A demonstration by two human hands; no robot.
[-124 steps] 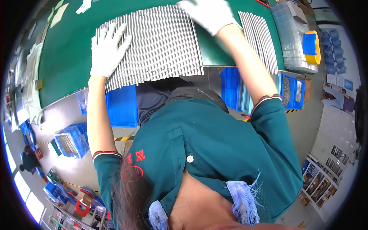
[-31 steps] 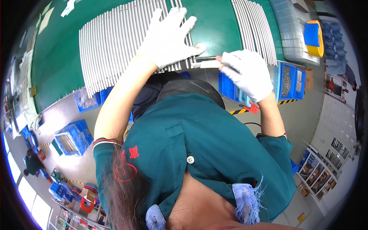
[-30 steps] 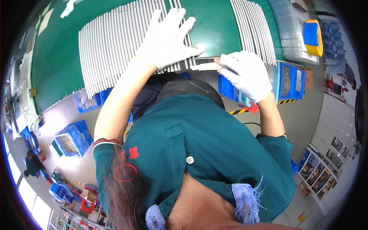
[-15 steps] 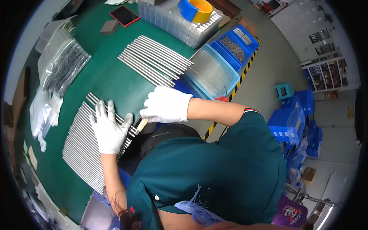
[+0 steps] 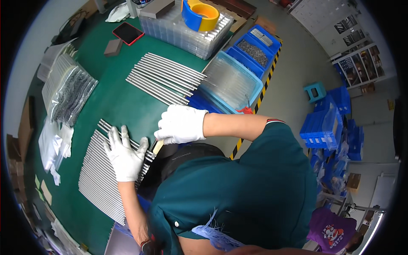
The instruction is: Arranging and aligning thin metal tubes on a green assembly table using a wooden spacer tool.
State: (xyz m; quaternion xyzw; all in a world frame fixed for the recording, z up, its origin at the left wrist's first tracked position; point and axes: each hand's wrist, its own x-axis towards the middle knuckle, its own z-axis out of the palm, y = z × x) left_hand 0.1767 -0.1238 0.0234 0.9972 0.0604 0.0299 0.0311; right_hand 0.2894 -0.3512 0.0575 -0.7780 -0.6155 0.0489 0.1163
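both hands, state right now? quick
Left hand: open, fingers spread on the larger group of metal rods.
Right hand: closed, holding a pale slim object near those rods' ends.

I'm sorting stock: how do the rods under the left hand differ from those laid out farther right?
The left group has many rods; the right group fewer. The left hand lies on the left group; the right group lies beyond the right hand. Both are slim, silvery rods on the green table.
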